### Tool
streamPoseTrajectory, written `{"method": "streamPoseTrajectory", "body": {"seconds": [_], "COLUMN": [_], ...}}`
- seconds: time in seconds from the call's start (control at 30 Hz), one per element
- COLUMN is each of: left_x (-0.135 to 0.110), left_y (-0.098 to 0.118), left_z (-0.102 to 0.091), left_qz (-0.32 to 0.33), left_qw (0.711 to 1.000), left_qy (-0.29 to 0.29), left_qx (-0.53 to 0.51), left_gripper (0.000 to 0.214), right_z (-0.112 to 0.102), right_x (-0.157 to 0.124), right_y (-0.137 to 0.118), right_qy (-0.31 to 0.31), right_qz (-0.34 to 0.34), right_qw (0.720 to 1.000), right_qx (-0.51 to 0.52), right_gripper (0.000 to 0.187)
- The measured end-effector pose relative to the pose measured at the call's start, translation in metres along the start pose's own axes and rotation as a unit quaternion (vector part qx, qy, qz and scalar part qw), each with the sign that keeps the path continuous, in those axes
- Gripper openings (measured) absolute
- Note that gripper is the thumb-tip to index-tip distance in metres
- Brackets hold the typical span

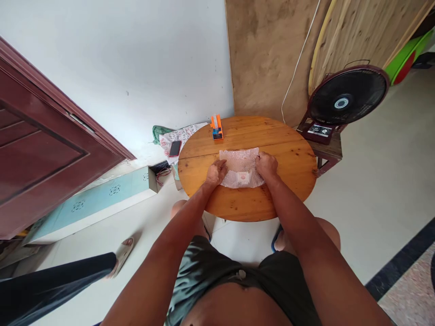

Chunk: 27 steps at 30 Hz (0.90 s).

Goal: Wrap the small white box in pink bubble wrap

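A sheet of clear bubble wrap (pixel 238 159) is spread on the round wooden table (pixel 292 158) in front of me. On its near part sits a small whitish box (pixel 243 177) with a reddish mark, and the wrap's near edge seems to come up around it. My left hand (pixel 216 172) has its fingers curled on the wrap's left edge. At the opposite edge, my right hand (pixel 267 165) is closed on the wrap, its fingertips partly hidden. Behind the wrap stands an orange and blue tape dispenser (pixel 216 127).
A phone (pixel 175 148) lies on a printed sack (pixel 186 134) left of the table. To the right, a round black fan (pixel 353 95) stands on a wooden stool (pixel 328 149). A wall and a wooden board (pixel 265 59) rise behind. Another person's leg (pixel 68 271) shows at lower left.
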<state>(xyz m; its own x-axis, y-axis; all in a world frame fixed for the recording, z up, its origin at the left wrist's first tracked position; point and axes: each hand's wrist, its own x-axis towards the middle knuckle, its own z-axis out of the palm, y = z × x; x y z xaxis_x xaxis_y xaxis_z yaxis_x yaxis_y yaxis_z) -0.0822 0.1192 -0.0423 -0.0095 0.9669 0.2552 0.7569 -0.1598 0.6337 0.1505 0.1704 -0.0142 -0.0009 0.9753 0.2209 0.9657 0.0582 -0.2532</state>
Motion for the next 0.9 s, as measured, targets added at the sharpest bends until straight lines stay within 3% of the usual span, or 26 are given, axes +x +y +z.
{"method": "streamPoseTrajectory", "body": {"seconds": [0.9], "left_x": [0.024], "left_y": [-0.008], "left_z": [-0.002], "left_qz": [0.019], "left_qw": [0.999], "left_qy": [-0.021], "left_qx": [0.032], "left_gripper": [0.038], "right_z": [-0.001], "right_x": [0.004], "right_y": [0.001], "right_qy": [0.001], "right_qz": [0.031], "right_qw": [0.999], "right_qx": [0.020], "right_gripper": [0.031]}}
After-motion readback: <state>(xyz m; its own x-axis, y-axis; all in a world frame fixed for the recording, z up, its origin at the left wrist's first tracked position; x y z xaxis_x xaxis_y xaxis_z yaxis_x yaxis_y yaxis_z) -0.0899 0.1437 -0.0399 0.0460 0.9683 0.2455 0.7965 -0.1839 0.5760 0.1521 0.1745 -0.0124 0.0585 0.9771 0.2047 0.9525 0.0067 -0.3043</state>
